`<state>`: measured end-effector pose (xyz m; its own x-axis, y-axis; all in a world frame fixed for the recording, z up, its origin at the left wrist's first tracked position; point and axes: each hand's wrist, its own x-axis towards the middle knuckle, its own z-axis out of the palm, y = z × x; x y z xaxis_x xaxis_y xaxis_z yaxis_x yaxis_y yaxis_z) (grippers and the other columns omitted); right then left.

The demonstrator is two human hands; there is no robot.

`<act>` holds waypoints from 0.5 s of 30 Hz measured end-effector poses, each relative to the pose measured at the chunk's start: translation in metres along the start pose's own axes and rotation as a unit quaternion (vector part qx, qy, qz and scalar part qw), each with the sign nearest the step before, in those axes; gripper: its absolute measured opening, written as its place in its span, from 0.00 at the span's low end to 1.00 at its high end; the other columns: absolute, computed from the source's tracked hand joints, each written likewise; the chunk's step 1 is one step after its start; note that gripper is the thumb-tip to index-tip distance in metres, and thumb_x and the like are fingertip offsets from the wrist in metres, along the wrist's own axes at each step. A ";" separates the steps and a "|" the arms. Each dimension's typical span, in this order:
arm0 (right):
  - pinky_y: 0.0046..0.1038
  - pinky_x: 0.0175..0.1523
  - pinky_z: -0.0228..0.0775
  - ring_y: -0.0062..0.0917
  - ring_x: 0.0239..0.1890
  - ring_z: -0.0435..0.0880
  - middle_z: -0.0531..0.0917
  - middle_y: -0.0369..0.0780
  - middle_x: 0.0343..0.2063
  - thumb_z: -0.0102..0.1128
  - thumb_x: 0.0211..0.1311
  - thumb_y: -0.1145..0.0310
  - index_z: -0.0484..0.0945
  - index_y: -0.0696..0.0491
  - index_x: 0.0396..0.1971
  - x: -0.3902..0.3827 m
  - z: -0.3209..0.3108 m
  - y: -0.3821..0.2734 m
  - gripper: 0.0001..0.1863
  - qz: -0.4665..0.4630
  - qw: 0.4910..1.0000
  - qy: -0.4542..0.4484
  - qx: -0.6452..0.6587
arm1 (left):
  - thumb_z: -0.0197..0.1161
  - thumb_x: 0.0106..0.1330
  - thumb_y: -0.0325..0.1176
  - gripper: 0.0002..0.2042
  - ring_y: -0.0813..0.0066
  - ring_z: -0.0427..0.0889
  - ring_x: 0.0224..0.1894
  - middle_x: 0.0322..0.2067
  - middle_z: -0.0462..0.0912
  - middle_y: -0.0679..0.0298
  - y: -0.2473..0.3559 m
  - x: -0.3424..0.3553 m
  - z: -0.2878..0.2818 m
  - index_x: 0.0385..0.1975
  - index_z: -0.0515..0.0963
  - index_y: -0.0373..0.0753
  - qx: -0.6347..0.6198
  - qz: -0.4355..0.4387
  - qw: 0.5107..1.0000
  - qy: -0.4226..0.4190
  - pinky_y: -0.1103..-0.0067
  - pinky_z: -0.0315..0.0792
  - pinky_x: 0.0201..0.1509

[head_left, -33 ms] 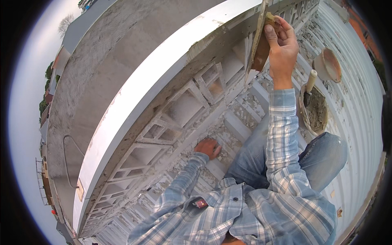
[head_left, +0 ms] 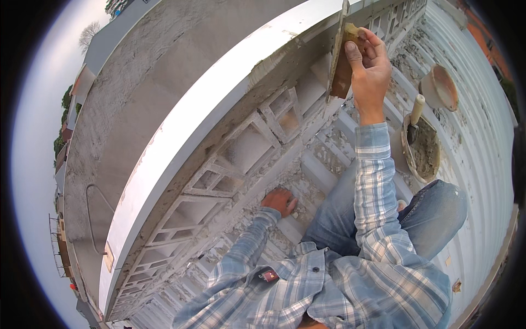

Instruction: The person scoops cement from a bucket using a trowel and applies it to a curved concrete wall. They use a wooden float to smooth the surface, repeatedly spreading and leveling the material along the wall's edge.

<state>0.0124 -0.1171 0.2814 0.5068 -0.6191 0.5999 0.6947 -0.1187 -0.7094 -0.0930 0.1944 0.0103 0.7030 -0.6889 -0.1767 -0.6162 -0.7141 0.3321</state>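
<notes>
From here, the brown board [head_left: 342, 79], pinched between the right hand's [head_left: 372, 74] thumb and fingers and reaching below them, seems light, stiff and gritty, best held near its top, while the left hand [head_left: 278, 200] rests thumb-spread.

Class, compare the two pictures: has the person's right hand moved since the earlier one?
Yes. Judged against the bucket holding the trowel, the right hand has moved slightly left in the picture, farther from that bucket.
</notes>
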 end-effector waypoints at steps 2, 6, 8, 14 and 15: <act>0.29 0.53 0.76 0.28 0.48 0.84 0.84 0.41 0.45 0.71 0.63 0.62 0.75 0.59 0.53 -0.025 0.019 0.015 0.24 -0.030 0.999 -0.030 -0.019 | 0.59 0.68 0.47 0.17 0.53 0.81 0.46 0.38 0.83 0.52 -0.002 0.007 -0.005 0.37 0.81 0.37 -0.002 -0.004 1.000 -0.014 0.63 0.75 0.53; 0.32 0.54 0.76 0.36 0.48 0.85 0.85 0.44 0.46 0.71 0.62 0.61 0.77 0.58 0.50 -0.106 0.063 -0.018 0.23 -0.046 0.993 -0.093 -0.058 | 0.60 0.68 0.47 0.17 0.52 0.80 0.47 0.39 0.82 0.53 -0.003 0.000 -0.003 0.39 0.81 0.38 0.013 -0.018 1.000 -0.009 0.62 0.74 0.55; 0.33 0.54 0.77 0.38 0.48 0.85 0.85 0.45 0.45 0.72 0.60 0.60 0.78 0.58 0.49 -0.134 0.078 -0.035 0.23 -0.097 0.980 -0.166 -0.039 | 0.60 0.68 0.47 0.16 0.53 0.80 0.48 0.39 0.82 0.53 -0.023 -0.007 0.025 0.38 0.80 0.38 -0.056 0.005 0.995 0.080 0.62 0.73 0.56; 0.31 0.55 0.77 0.29 0.49 0.84 0.83 0.44 0.48 0.68 0.65 0.66 0.70 0.59 0.56 -0.095 0.038 -0.061 0.24 0.184 0.964 -0.062 0.180 | 0.60 0.66 0.45 0.14 0.52 0.81 0.43 0.36 0.82 0.55 -0.010 -0.003 0.001 0.35 0.79 0.39 0.012 -0.016 1.000 0.014 0.62 0.74 0.52; 0.30 0.56 0.76 0.27 0.50 0.83 0.82 0.43 0.49 0.68 0.65 0.68 0.67 0.60 0.58 -0.082 0.029 -0.055 0.26 0.240 0.940 0.013 0.243 | 0.59 0.67 0.46 0.15 0.53 0.81 0.44 0.36 0.82 0.55 -0.009 -0.001 0.003 0.34 0.79 0.39 0.011 -0.002 1.000 0.023 0.62 0.74 0.53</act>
<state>-0.0528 -0.0374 0.2814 0.8132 -0.5303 0.2398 0.5433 0.5441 -0.6393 -0.0895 0.2010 0.0049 0.7214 -0.6793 -0.1347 -0.6199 -0.7201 0.3117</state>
